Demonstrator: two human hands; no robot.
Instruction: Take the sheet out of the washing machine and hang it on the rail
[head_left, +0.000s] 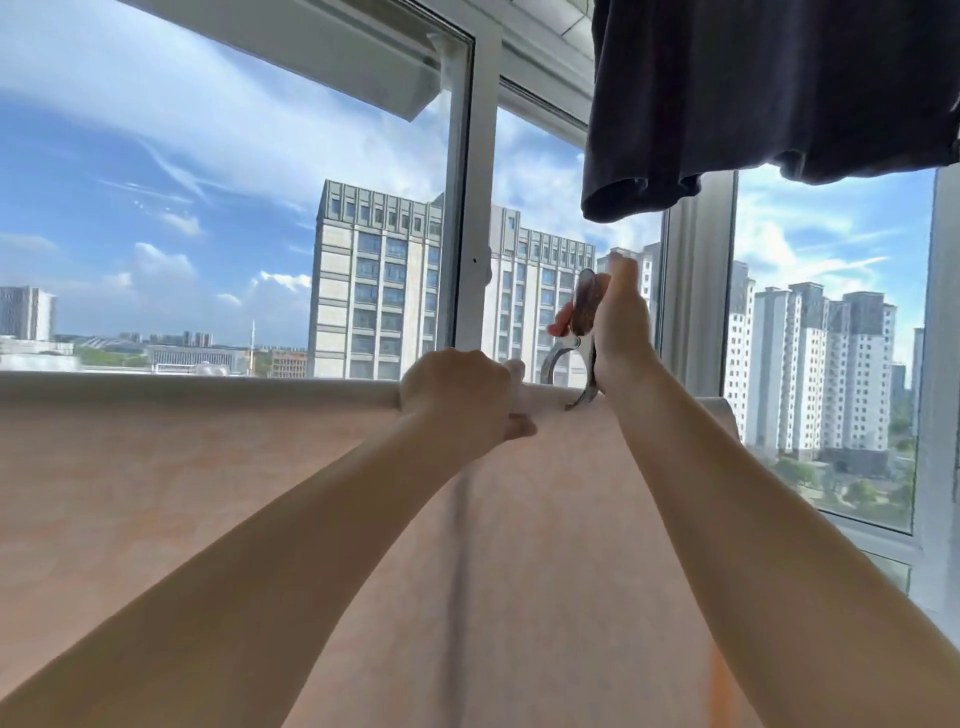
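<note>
Squeezing the handles of a large metal clip (582, 332), the right hand (621, 332) holds it upright just above the rail, its fingers curled round the brown grips and its curved steel prongs spread over the top fold of the sheet (260, 467). Just to its left, the left hand (457, 395) grips the rail through the cloth, fingers wrapped over the top and thumb showing below, pinning the fabric where the clip is aimed.

The peach-coloured sheet is already draped over the rail (208, 387), which is wrapped by it and shows only as a rounded ridge running left to right across the view; the cloth falls toward the person in a broad smooth panel with one long crease down the middle. The washing machine is not in view.

The step in hand looks like clamping the sheet in place. Done well, the prongs would go down squarely astride the rail with both layers of cloth inside before the handles are let go, and the left hand would hold the fabric flat and taut until the clip bites.

Above hangs a dark garment (769, 93); behind, a window (470, 208) shows tower blocks and sky.
</note>
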